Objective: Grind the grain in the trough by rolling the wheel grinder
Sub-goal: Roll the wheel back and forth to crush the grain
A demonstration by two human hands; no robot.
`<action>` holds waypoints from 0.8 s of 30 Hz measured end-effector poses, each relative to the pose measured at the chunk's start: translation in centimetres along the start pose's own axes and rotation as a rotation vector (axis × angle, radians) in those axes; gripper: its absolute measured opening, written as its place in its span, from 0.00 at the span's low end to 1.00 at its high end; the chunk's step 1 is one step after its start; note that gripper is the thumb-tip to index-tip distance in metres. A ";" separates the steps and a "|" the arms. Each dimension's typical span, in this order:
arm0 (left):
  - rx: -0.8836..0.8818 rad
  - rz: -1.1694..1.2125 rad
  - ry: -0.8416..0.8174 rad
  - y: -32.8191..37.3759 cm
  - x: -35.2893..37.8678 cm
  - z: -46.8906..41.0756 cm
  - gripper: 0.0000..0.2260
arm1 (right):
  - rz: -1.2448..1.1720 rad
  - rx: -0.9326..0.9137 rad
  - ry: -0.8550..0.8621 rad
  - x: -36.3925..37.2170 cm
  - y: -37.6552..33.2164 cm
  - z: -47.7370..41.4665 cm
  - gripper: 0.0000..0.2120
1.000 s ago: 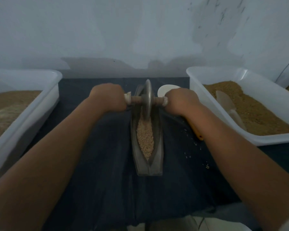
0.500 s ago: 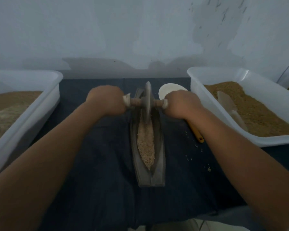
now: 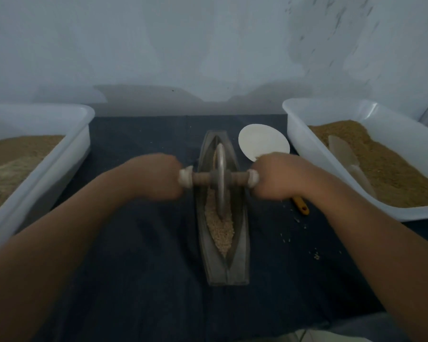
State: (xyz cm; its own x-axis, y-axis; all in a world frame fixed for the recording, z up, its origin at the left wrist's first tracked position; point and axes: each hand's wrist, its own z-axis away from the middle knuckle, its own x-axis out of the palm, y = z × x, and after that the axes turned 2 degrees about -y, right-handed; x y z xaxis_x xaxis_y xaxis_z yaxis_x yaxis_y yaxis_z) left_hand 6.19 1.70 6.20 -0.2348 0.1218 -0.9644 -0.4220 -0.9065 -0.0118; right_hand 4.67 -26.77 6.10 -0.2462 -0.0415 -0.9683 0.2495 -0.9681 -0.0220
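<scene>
A grey boat-shaped trough (image 3: pixel 240 243) lies lengthwise on the dark cloth, with pale grain (image 3: pixel 220 230) heaped in its near half. The metal wheel grinder (image 3: pixel 220 178) stands upright in the groove near the trough's middle, its rim down in the grain. A wooden axle runs through the wheel. My left hand (image 3: pixel 156 176) grips the axle's left end and my right hand (image 3: pixel 277 178) grips its right end, both fists blurred by motion.
A white bin of brown grain (image 3: pixel 67 154) stands at the left. Another white bin (image 3: pixel 299 134) at the right holds grain and a pale scoop (image 3: pixel 344 154). A white dish (image 3: pixel 262 144) and a yellow handle (image 3: pixel 302 206) lie right of the trough. Spilled grains dot the cloth.
The wheel has rolled toward me from the trough's far end to its middle, with both hands moving along. The white dish behind my right hand is now mostly uncovered.
</scene>
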 end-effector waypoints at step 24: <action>-0.119 0.022 0.170 -1.3 -3.5 -7.0 0.21 | 0.094 0.144 0.260 -2.6 0.2 -6.4 0.11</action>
State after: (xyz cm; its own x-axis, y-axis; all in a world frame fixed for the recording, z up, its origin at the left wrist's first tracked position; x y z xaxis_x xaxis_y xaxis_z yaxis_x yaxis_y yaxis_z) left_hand 13.66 -0.35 7.72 -0.0874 0.0408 -0.9953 -0.3093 -0.9509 -0.0118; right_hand 11.30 -25.24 7.01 0.0240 -0.0860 -0.9960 0.1196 -0.9889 0.0883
